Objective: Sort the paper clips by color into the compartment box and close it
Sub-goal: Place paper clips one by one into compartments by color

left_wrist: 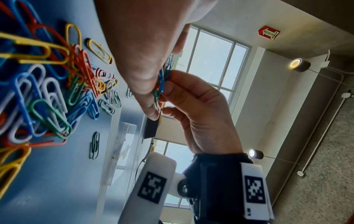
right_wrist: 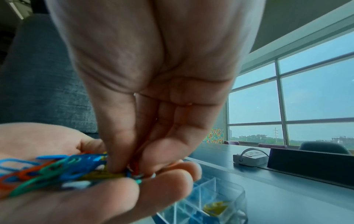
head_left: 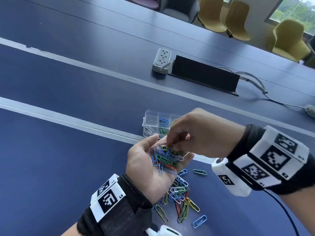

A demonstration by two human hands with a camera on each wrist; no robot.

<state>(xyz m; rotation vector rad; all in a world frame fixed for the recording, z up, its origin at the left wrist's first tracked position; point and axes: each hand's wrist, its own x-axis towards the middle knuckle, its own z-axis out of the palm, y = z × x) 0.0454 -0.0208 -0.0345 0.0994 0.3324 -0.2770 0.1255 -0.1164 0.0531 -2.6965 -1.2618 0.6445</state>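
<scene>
Coated wire paper clips (head_left: 166, 156), looped and glossy in blue, green, red, yellow and white, are cupped at frame centre in the upturned left hand (head_left: 154, 165), whose fingers lie relaxed. One clip from that heap is pinched by the curled fingertips (right_wrist: 116, 163) of the right hand (head_left: 196, 133). More loose clips (head_left: 180, 198) are scattered below on the matte blue table (head_left: 59, 159). A clear plastic compartment box (head_left: 153, 124), lid open, is set just above the hands, holding sorted clips.

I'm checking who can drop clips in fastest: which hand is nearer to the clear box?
Right. The right hand hovers just in front of the clear box, partly covering it; the left hand sits further back, cupping clips.
</scene>
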